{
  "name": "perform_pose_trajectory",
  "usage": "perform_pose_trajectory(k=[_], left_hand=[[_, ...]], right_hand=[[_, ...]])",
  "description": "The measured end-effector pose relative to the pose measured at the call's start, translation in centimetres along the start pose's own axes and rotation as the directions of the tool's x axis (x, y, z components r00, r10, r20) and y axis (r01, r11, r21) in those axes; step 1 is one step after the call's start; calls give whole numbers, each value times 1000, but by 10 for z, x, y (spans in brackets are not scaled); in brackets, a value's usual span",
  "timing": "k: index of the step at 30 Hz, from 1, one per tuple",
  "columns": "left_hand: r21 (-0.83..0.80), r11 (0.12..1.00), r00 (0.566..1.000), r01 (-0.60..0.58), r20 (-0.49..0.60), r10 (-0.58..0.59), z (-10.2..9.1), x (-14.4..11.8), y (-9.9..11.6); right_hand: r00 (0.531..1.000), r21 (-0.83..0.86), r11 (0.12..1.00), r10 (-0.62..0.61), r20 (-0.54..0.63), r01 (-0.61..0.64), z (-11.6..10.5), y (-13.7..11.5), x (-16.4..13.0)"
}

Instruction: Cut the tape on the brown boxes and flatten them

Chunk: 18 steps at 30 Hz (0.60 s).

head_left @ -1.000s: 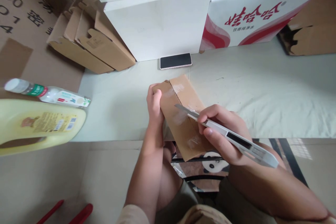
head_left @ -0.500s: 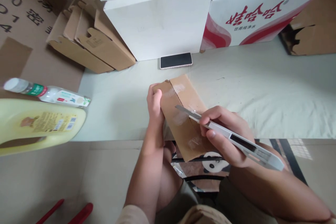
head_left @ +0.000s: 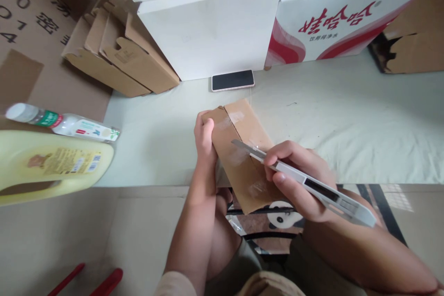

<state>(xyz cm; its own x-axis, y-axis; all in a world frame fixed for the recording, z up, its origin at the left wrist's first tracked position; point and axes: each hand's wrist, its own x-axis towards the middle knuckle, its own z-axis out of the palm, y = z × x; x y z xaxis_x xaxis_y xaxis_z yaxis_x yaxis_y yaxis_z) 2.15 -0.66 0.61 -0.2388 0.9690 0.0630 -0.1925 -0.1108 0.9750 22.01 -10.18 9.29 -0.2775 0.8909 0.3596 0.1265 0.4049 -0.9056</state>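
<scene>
A small brown cardboard box (head_left: 229,148) with clear tape across its seam lies tilted at the table's front edge. My left hand (head_left: 205,134) grips its far left corner, thumb on top and the other fingers mostly hidden. Over the box, my right hand (head_left: 298,178) is closed around a white utility knife (head_left: 294,173). The knife's blade is out and points left above the seam; whether it touches the cardboard I cannot tell. The box's near right part is hidden behind my right hand.
A phone (head_left: 233,81) lies before white cartons (head_left: 208,37). Folded cardboard boxes (head_left: 138,64) lean at the left, near a clear bottle (head_left: 69,122) and a yellow jug (head_left: 69,162). An opened brown box (head_left: 416,46) sits at the far right of the cloth-covered table (head_left: 364,129).
</scene>
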Motion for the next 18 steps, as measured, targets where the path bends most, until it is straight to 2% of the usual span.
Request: perform_pose_trajectory(k=[18], left_hand=[[14,1000,1000,-24,-19,24,0,0,1]], right_hand=[[1000,4,1000,-13,-9,13,1,-2,2]])
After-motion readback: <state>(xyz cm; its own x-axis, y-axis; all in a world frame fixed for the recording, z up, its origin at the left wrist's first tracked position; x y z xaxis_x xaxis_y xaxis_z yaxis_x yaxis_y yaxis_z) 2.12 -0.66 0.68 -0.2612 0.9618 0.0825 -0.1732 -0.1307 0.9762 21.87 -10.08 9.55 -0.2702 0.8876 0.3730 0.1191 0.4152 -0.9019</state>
